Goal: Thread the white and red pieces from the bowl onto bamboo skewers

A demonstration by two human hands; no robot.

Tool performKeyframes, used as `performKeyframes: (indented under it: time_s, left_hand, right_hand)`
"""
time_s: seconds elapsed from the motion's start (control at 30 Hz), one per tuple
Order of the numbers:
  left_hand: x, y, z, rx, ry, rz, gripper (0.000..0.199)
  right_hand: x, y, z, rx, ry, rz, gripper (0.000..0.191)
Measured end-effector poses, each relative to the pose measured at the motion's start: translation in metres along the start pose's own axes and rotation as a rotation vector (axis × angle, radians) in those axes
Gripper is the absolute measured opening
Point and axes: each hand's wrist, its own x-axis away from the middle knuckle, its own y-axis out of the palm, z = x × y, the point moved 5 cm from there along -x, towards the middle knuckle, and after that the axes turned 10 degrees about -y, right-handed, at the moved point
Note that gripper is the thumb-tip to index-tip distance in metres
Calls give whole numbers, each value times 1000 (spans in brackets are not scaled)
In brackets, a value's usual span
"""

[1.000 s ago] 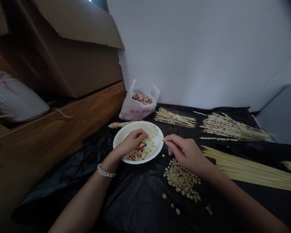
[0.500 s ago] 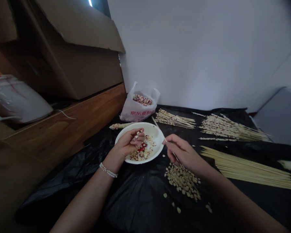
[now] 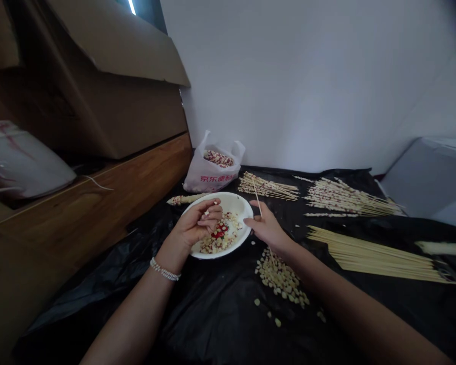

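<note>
My left hand [image 3: 200, 222] is curled over the left side of a white bowl [image 3: 243, 202], with a few small pale kernels pinched and cupped in its fingers. Inside the bowl lie loose red-and-cream kernels [image 3: 213, 246] that look like corn. My right hand [image 3: 266, 227] is closed round a thin wooden skewer [image 3: 257, 195], its upper end pointing up. The thumb of that hand is at the bowl's right rim; whether it presses on the rim I cannot tell. Below the right wrist a heap of pale seed-like pieces [image 3: 279, 276] lies on black plastic sheeting [image 3: 213, 314].
Behind the bowl stand a white plastic bag [image 3: 213, 175] of speckled cobs and a bundle of kernel-threaded skewers [image 3: 266, 186]. More threaded skewers [image 3: 338, 197] and bare skewers [image 3: 372, 253] lie right. A cob [image 3: 184, 199] lies left of the bowl; a cardboard box [image 3: 137, 111] stands beyond.
My right hand has turned and moved up a little, so the skewer now points up instead of leaning left. The left hand stays over the bowl. The view has shifted slightly.
</note>
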Motion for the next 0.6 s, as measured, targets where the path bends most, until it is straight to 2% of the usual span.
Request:
performKeyframes:
  time_s: [0.07, 0.17, 0.23, 0.37, 0.47, 0.6]
  left_hand:
    - [4, 5, -2, 15, 0, -11, 18]
    - [8, 12, -8, 30, -23, -40, 18]
    - [9, 14, -11, 36, -31, -45, 18]
    - [4, 12, -15, 70, -47, -15, 16]
    - [-6, 10, -18, 93, -86, 9, 17]
    - [-23, 9, -26, 72, -158, 60, 20]
  right_hand:
    - [11, -4, -3, 5, -15, 1, 55]
    - [26, -21, -2, 57, -31, 7, 50]
    - [32, -35, -2, 118, -52, -7, 43]
    - [37, -58, -16, 221, -156, 61, 27]
    - [41, -58, -28, 205, -185, 53, 16]
    - [49, -46, -35, 84, -119, -87, 28]
